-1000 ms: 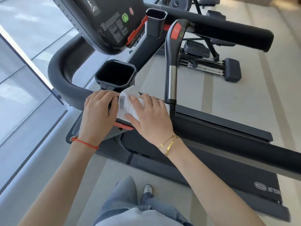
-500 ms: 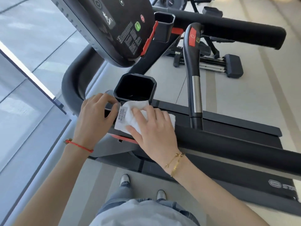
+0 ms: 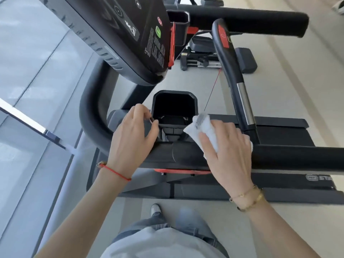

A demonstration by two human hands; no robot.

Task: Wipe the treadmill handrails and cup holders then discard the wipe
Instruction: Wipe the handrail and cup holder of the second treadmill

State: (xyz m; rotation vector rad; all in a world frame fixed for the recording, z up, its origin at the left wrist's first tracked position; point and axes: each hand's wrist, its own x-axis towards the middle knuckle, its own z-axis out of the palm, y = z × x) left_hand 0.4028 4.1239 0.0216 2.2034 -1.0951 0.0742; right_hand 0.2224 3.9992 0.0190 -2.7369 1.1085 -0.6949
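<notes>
White cloth is the thing to follow: the wipe [image 3: 203,130] lies under the right hand [image 3: 229,151], whose fingers [image 3: 205,144] are spread flat and pressing it onto the near handrail [image 3: 186,153], just to the right of the near cup holder [image 3: 175,107]. Half a second ago both hands met at the wipe below that cup holder; now the right hand has slid it to the right along the rail while the left hand [image 3: 130,135] has let go and moved to the cup holder's left edge. The left fingers are curled, thumb close to forefinger, perhaps pinching the rim, though the view is too blurred to be sure. I judge the rail wipe to be under way, with the cup holder steadied for its turn next. Beyond stand the upright grip with a silver band [image 3: 243,101], the tilted console [image 3: 134,34], a second cup holder [image 3: 178,21] and the far handrail [image 3: 247,21], none of which the wipe touches yet.
</notes>
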